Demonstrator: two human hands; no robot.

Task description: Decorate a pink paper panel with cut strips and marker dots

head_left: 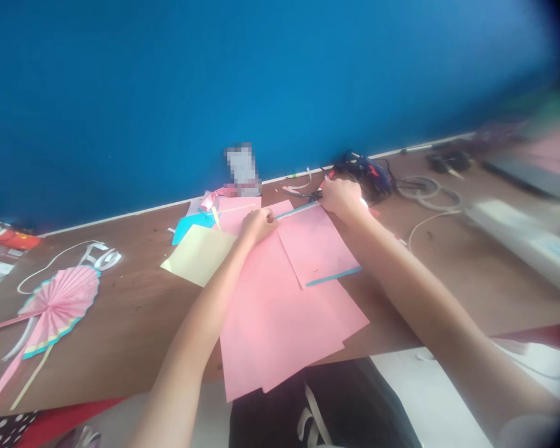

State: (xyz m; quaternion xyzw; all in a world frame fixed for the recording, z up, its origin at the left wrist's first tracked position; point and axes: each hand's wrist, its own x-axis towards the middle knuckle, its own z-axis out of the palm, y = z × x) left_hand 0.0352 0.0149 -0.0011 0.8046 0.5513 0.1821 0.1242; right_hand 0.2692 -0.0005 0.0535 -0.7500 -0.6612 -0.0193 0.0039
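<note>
A narrow blue-and-white paper strip (pixel 298 210) runs along the far edge of a pink paper sheet (pixel 320 246). My left hand (pixel 260 225) is closed, its fingertips curled at the strip's left end. At the right end, my right hand (pixel 341 196) is closed with its fingers pinched; its fingertips are partly hidden. A blue strip (pixel 333 276) lies along the sheet's near edge. Beneath it are several more pink sheets (pixel 270 323), overlapping and reaching past the table's front edge. Beside my left forearm lies a pale yellow sheet (pixel 200 252), partly over blue paper (pixel 189 225).
A pleated pink paper fan (pixel 65 305) with blue-and-yellow edging lies at left. A pixelated phone-like object (pixel 242 168) leans on the blue wall (pixel 168 93). Dark cables (pixel 364 174), tape rings (pixel 432 191) and a long white box (pixel 527 239) are at right on the brown table (pixel 144 336).
</note>
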